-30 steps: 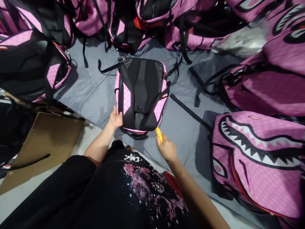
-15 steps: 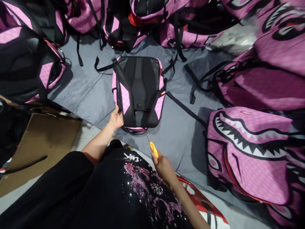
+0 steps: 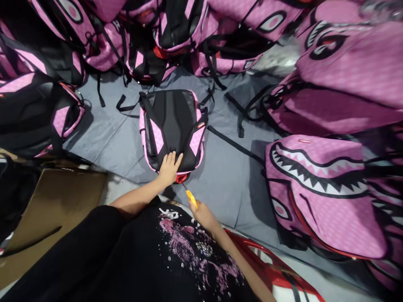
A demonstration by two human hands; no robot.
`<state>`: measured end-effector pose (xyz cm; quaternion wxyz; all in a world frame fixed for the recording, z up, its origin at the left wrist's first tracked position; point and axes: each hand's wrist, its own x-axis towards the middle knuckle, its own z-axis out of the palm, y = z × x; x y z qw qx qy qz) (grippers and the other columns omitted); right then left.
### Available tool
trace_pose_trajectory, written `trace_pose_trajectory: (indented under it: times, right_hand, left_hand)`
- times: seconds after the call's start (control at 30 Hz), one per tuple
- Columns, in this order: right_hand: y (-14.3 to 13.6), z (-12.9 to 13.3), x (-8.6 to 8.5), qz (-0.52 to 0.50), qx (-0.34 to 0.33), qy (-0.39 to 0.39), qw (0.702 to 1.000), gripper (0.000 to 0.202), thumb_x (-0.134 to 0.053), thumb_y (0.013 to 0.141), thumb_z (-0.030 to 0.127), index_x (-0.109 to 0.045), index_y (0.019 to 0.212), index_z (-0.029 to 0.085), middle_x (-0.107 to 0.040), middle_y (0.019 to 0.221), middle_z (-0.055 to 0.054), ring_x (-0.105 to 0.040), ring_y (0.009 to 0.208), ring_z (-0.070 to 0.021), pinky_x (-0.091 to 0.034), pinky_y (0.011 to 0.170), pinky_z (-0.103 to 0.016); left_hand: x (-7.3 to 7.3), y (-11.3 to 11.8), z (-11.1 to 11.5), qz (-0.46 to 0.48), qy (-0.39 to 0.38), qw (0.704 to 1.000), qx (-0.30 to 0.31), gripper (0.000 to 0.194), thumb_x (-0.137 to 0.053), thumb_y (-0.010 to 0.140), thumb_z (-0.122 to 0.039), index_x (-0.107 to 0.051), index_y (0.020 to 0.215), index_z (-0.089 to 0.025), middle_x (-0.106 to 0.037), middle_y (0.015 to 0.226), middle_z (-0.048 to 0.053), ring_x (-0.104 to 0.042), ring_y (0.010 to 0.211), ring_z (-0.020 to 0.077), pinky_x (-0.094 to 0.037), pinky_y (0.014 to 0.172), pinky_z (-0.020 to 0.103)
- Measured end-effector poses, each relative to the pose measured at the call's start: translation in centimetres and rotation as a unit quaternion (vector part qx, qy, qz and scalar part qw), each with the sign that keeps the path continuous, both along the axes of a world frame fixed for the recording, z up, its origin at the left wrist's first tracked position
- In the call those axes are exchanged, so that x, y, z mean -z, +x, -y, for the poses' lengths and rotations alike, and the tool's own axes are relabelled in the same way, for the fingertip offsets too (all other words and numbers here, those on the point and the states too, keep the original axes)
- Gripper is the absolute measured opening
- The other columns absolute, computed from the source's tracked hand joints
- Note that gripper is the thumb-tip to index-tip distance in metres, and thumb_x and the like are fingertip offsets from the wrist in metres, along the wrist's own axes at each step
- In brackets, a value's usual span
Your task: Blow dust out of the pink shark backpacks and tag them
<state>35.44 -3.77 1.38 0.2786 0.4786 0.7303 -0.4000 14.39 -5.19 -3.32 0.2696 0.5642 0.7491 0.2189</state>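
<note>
Left hand [image 3: 169, 168]: palm down with fingers partly spread, pressing on the near end of the backpack rather than gripping around it.
Right hand [image 3: 203, 214]: closed around the yellow-handled tool [image 3: 191, 199], whose thin shaft points at the backpack's near edge – whether its tip touches, I cannot tell.
Backpack [image 3: 171, 119]: under the left hand's fingers and stretching away beyond both hands, black padded back up, on the grey sheet [image 3: 225, 176].
Red patch [image 3: 181, 179]: at the backpack's near edge, just beside the left hand.
Loose strap [image 3: 236, 144]: beyond the right hand, to its right.
Shark-mouth bag [image 3: 324, 201]: well to the right of the right hand.
Cardboard [image 3: 72, 193]: left of the left hand.
Other pink-and-black bags [image 3: 34, 115]: far left and beyond both hands.
</note>
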Motion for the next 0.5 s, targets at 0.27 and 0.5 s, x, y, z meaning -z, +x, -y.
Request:
trace_pose_trajectory:
  times: [0.27, 0.5]
  right_hand:
    - [-1.2, -0.1, -3.1, -0.064, 0.102, 0.111, 0.986, 0.049, -0.028, 0.104, 0.045, -0.058, 0.126, 0.014, -0.073, 0.095, -0.015, -0.07, 0.089, -0.0255, -0.043, 0.069, -0.027]
    - [1.9, -0.2, -4.1, -0.082, 0.039, 0.19, 0.977, 0.054, -0.035, 0.1, 0.041, -0.043, 0.146, 0.013, -0.074, 0.099, -0.016, -0.072, 0.083, -0.0288, -0.045, 0.068, -0.031]
  left_hand:
    - [-4.8, -0.7, -10.3, 0.213, 0.125, 0.946, -0.211, 0.034, -0.062, 0.07, -0.014, -0.073, 0.102, -0.018, -0.072, 0.103, 0.014, -0.058, 0.118, 0.0362, -0.033, 0.111, 0.048]
    - [-5.3, 2.7, -7.3, 0.423, 0.139, 0.792, -0.417, 0.018, -0.054, 0.082, -0.029, -0.065, 0.089, -0.018, -0.066, 0.072, 0.001, -0.062, 0.078, 0.0192, -0.049, 0.074, 0.029]
